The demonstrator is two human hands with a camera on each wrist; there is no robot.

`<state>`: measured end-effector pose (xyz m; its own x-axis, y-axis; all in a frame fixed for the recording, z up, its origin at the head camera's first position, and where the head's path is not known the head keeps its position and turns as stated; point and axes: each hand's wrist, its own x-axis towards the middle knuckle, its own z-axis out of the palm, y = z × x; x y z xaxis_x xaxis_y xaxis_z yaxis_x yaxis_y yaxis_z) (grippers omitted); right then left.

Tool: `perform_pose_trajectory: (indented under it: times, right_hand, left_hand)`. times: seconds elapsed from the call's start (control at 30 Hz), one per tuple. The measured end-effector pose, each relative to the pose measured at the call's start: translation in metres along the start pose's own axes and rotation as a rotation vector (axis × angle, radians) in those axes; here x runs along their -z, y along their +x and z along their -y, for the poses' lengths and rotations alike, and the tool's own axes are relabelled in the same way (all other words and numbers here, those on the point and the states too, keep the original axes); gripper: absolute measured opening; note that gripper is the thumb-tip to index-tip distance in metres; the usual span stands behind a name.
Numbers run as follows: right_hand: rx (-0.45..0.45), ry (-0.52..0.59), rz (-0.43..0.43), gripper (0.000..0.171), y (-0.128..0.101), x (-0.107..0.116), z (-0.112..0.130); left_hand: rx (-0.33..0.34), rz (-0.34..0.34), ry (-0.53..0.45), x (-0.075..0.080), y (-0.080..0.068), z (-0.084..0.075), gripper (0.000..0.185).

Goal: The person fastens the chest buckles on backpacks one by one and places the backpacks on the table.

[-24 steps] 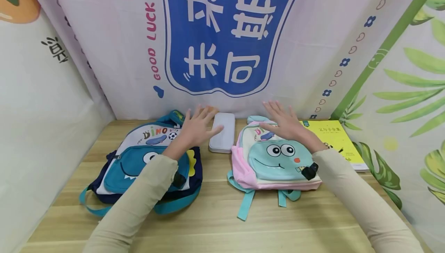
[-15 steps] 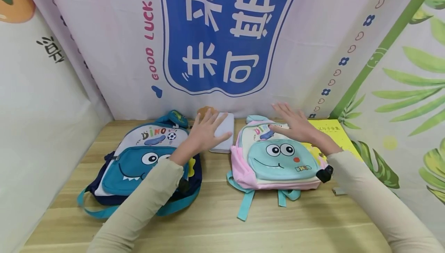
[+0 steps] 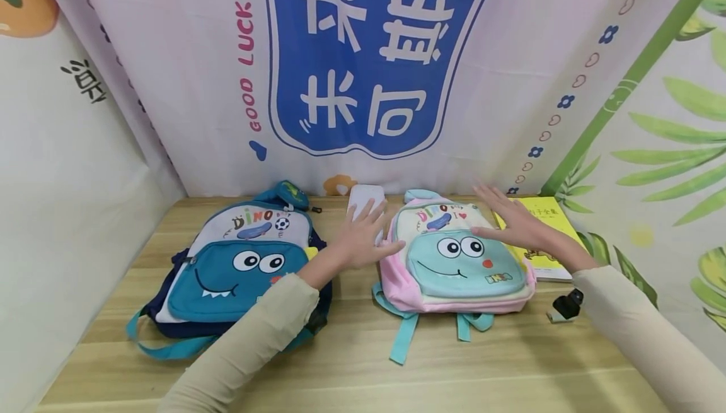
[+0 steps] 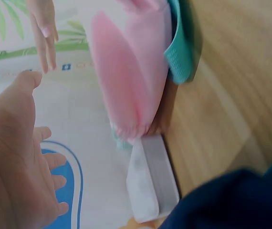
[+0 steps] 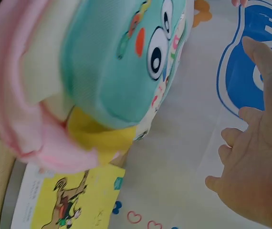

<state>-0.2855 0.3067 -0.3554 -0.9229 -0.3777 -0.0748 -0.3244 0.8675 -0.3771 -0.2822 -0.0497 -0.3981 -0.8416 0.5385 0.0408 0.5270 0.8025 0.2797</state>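
Note:
A pink backpack (image 3: 454, 261) with a teal monster-face pocket lies flat on the wooden table, right of centre. My left hand (image 3: 365, 236) hovers with fingers spread by its upper left edge, partly over a white flat case (image 3: 365, 200). My right hand (image 3: 513, 221) is spread open over the bag's upper right edge and a yellow book (image 3: 541, 224). Neither hand holds anything. In the left wrist view my left hand (image 4: 16, 157) is apart from the pink backpack (image 4: 126, 81) and white case (image 4: 150, 181). In the right wrist view my right hand (image 5: 260, 167) is beside the pink backpack (image 5: 112, 67) and the yellow book (image 5: 64, 200).
A blue dinosaur backpack (image 3: 238, 268) lies to the left under my left forearm. Printed cloth backdrops close the back and both sides of the table (image 3: 351, 362). The pink bag's teal straps (image 3: 403, 337) trail toward the front edge.
Both hands have shifted right. The left went from the blue backpack and white case to the pink bag's left edge, the right from over the pink bag to its right edge.

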Motion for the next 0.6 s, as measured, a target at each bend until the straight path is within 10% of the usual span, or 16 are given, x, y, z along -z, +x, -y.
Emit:
perform_pose_trajectory:
  times: [0.6]
  right_hand:
    - [-0.035,0.04,0.176,0.118,-0.032,-0.012,-0.045]
  left_hand:
    - [-0.145,0.104,0.004,-0.032,-0.003,-0.024,0.102]
